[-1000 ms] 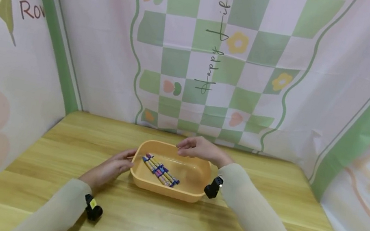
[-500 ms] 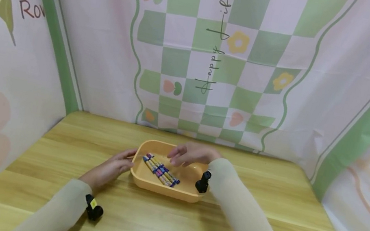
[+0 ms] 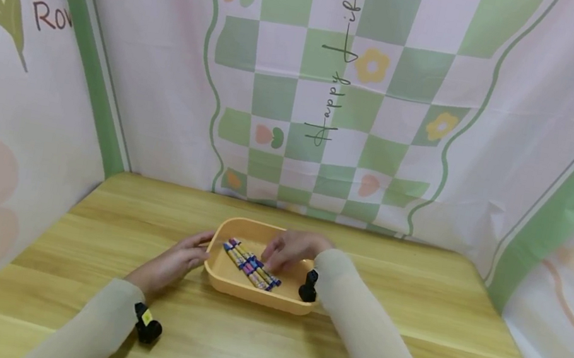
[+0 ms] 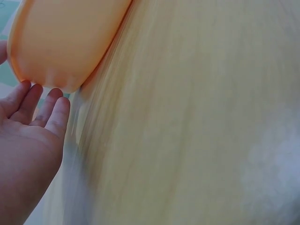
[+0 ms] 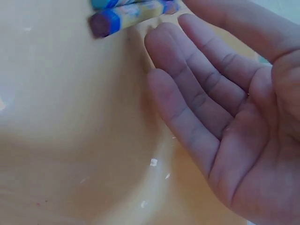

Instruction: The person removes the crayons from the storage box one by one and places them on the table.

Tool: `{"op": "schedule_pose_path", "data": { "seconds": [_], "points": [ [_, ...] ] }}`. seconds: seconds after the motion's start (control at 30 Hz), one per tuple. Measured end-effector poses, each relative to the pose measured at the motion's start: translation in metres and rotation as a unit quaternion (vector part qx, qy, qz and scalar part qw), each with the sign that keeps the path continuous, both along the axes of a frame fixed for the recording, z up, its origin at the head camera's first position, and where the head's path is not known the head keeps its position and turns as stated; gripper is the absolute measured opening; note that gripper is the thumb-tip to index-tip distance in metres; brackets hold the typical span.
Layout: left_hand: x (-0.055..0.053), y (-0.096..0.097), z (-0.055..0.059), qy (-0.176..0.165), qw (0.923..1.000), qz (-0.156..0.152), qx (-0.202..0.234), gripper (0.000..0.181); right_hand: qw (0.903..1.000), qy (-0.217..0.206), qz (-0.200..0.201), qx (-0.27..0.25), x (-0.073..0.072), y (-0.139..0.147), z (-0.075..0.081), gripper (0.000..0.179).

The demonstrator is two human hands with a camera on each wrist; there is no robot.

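Several crayons [image 3: 249, 265] with yellow, blue and pink wrappers lie slantwise side by side in an orange plastic basket [image 3: 255, 294]. My right hand [image 3: 293, 250] reaches down into it, fingertips right at the upper edge of the row. In the right wrist view its fingers are slightly bent, and one crayon [image 5: 133, 18] with a dark tip lies just beyond the fingertips near the thumb. My left hand [image 3: 174, 261] rests at the basket's left end. Its loosely extended fingertips meet the outer wall in the left wrist view.
The basket stands on a light wood-grain table [image 3: 234, 349] toward its back edge. A patterned cloth curtain [image 3: 330, 97] hangs behind, with more cloth at both sides. Small black cameras [image 3: 146, 326] sit on both wrists.
My right hand has moved from above the basket's far rim down and slightly left to the crayons. The left hand has stayed at the left end, and the crayons lie as before.
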State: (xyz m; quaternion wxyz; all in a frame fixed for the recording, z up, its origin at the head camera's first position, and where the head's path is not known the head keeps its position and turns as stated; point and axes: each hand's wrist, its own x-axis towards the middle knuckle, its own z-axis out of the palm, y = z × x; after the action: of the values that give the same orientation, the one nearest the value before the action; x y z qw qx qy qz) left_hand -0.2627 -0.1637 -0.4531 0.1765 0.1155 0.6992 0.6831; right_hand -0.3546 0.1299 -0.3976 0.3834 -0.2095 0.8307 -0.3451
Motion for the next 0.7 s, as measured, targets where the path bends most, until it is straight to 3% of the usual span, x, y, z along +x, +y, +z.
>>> {"op": "schedule_pose_path", "data": {
  "seconds": [0.17,0.4,0.7],
  "points": [
    [0.001,0.0,0.001,-0.002,1.0,0.001,0.003,0.064,0.9998,0.002,-0.016,0.007,-0.002,-0.002,-0.008,0.028],
    [0.0,0.0,-0.001,-0.001,1.0,-0.001,0.002,0.064,0.9998,0.019,-0.007,0.009,-0.003,-0.004,-0.016,0.021],
    [0.0,0.001,-0.001,0.005,0.9999,-0.005,0.013,0.064,0.9999,0.011,-0.007,0.009,-0.004,0.0,-0.01,0.02]
  ]
}}
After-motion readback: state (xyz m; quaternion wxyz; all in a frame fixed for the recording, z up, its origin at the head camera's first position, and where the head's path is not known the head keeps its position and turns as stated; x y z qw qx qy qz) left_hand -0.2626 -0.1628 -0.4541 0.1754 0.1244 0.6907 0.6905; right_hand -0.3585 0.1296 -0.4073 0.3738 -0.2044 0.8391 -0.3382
